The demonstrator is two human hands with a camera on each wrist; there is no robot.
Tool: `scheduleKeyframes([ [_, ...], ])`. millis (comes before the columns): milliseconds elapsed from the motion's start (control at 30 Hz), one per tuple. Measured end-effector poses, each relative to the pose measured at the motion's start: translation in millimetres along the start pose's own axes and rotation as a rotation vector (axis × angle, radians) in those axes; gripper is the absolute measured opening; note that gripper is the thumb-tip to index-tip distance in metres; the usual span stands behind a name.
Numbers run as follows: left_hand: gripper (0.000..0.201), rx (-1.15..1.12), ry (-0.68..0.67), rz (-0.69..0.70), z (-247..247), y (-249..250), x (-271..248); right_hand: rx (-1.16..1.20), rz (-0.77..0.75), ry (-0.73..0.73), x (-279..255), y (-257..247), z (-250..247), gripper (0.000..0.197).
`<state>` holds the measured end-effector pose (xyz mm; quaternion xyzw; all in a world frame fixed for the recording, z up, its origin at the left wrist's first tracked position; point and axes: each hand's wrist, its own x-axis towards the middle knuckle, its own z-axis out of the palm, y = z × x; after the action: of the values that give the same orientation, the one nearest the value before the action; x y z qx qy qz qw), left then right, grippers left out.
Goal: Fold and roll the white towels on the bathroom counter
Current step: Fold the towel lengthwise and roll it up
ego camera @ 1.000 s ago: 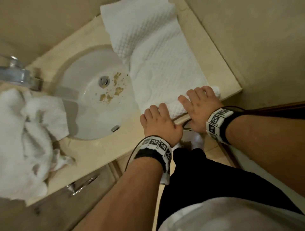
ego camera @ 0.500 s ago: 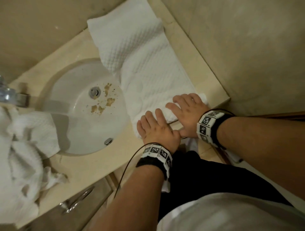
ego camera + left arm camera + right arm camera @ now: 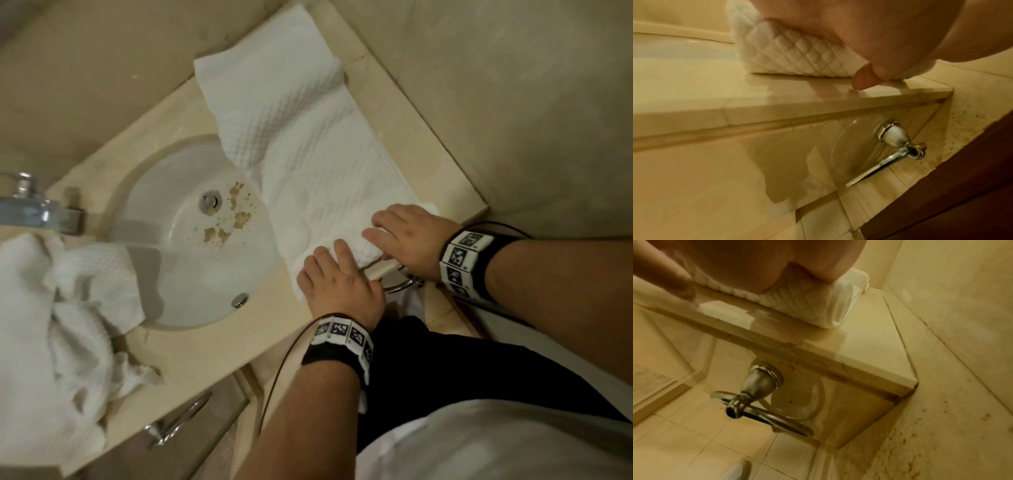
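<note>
A long white waffle towel lies flat on the beige counter, running from the back wall to the front edge, right of the sink. Its near end is wound into a short roll. My left hand and right hand lie side by side over that roll, fingers laid across its top. In the left wrist view the palm presses on the roll, thumb tip on the counter behind it. The right wrist view shows the same: palm on the roll.
More white towels lie crumpled on the counter's left end, beside the faucet. The sink holds brown crumbs. A wall closes the counter's right side. A chrome towel ring hangs under the front edge.
Both hands have moved a little away from the counter's front edge with the roll, up along the towel. The head view has swung, bringing the faucet and crumpled towels back in.
</note>
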<state>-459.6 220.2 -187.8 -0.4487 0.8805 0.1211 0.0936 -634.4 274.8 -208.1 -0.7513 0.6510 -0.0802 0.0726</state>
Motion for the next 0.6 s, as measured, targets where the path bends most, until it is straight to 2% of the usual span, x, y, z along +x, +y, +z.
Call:
scheduleKeyframes([
  [100,0.077,0.039,-0.022,0.045,-1,-2,-8,0.022,0.000,-0.055,-7,-6,-7,0.046],
  [267,0.074,0.052,-0.042,0.027,2,3,-20,0.043,0.015,-0.095,-11,-11,-12,0.043],
  [333,0.070,0.059,-0.053,0.010,-1,2,-18,0.018,0.063,-0.085,-4,-11,-18,0.035],
  [467,0.061,0.056,-0.010,0.034,-8,-7,-4,-0.095,0.176,-0.140,12,-20,-21,0.035],
  [600,0.062,0.045,-0.008,0.085,-13,-15,10,-0.079,0.319,-0.135,16,-24,-18,0.025],
])
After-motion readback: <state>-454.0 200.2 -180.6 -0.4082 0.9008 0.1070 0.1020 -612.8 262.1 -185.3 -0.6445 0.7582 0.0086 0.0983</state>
